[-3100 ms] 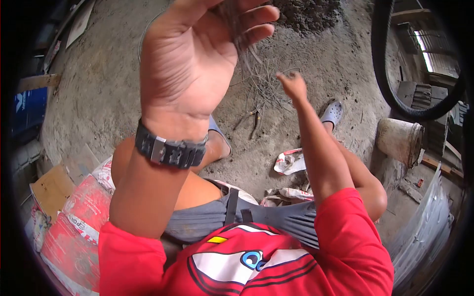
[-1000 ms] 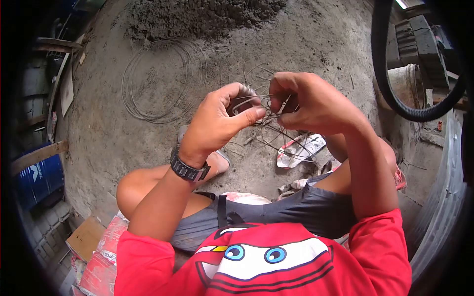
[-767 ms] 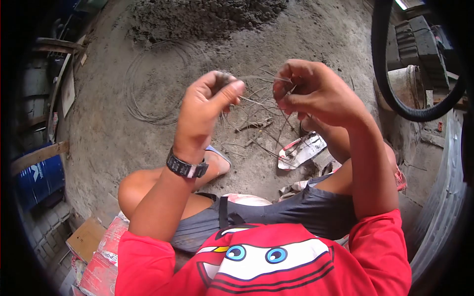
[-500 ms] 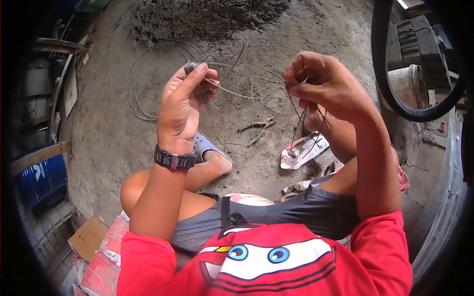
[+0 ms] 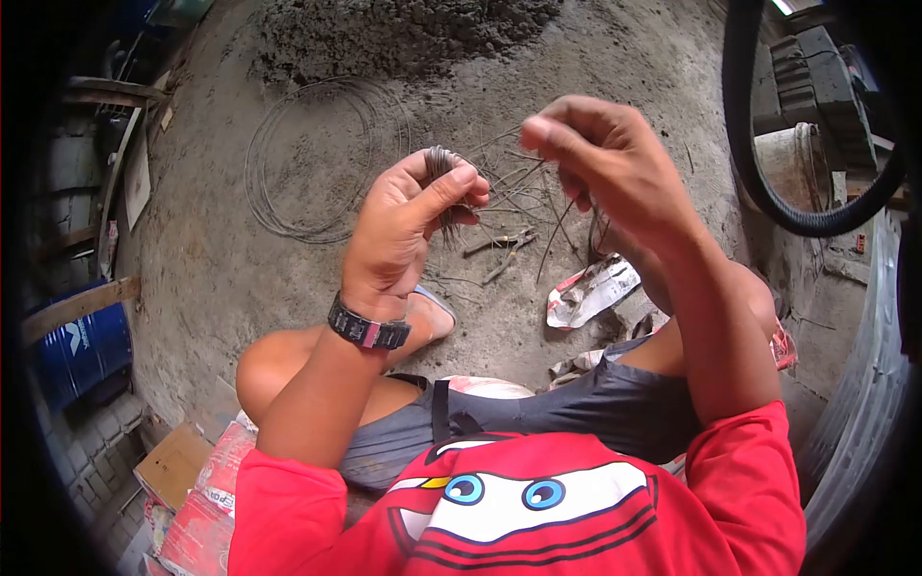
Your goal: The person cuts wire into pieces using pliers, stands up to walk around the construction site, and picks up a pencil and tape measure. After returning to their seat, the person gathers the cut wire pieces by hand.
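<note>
My left hand [image 5: 413, 211] is closed around a bundle of thin grey wire [image 5: 444, 161], bent over at the top, with loose ends below the fingers. To its right, my right hand [image 5: 605, 158] is closed on a few dark wire pieces [image 5: 549, 245] that hang and stick out from under the fingers. The right fingertips are slightly blurred. Behind the hands, a loose coil of wire [image 5: 252, 182] lies on the ground, with scattered wire lengths beside it. Pliers [image 5: 501, 252] rest on the floor just below and between my hands.
A dark heap of wet-looking mix [image 5: 384, 43] lies at the far side. A crumpled bag piece [image 5: 591, 293] is near my right foot. A black hose [image 5: 740, 115] loops down at the right, before a bucket [image 5: 792, 168]. A blue drum [image 5: 82, 346] stands left.
My left hand has moved right and slightly down with the wire bundle. My right hand has shifted a little left, bringing the hands closer together.
</note>
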Action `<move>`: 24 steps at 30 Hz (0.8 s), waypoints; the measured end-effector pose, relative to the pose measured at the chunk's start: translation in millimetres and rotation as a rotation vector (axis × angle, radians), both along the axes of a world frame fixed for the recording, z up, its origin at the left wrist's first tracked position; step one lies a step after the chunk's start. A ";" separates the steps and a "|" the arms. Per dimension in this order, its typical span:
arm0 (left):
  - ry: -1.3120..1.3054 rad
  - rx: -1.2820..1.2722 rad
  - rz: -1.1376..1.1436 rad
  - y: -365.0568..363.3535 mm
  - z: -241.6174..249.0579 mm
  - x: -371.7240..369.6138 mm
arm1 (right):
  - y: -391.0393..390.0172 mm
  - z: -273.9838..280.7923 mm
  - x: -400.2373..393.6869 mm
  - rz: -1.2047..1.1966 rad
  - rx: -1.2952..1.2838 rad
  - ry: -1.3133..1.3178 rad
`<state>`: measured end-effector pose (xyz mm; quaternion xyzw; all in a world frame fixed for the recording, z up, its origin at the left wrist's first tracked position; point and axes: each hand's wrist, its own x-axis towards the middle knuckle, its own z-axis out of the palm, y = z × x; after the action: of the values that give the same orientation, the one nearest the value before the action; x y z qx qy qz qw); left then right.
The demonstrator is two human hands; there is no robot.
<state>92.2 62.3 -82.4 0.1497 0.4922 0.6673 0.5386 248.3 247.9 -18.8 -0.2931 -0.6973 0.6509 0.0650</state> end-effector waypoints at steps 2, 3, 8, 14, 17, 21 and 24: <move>-0.001 -0.002 0.026 -0.2 -1.6 -3.5 | 10.8 1.2 -1.4 -0.099 0.128 0.047; -0.005 -0.004 0.052 -0.5 -3.4 -6.0 | 15.9 9.9 0.8 -0.152 0.087 0.094; 0.013 0.067 0.074 -6.0 -9.0 -23.9 | 38.6 30.5 18.2 0.169 0.174 0.018; -0.079 0.116 -0.105 -1.2 -4.6 -3.6 | 2.8 14.9 7.4 0.358 0.250 -0.090; -0.140 0.157 -0.196 -0.9 -4.5 10.1 | -7.7 10.3 0.7 0.324 0.191 -0.071; -0.117 0.143 -0.277 -2.8 -5.9 21.0 | -16.4 -1.3 -1.5 0.258 0.345 -0.060; -0.086 0.089 -0.256 -3.9 -4.3 20.4 | -11.5 -19.6 -8.2 0.178 0.311 0.122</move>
<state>112.6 58.3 -86.8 0.2061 0.4154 0.6201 0.6328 240.1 236.3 -38.4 -0.1767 -0.8074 0.5550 0.0939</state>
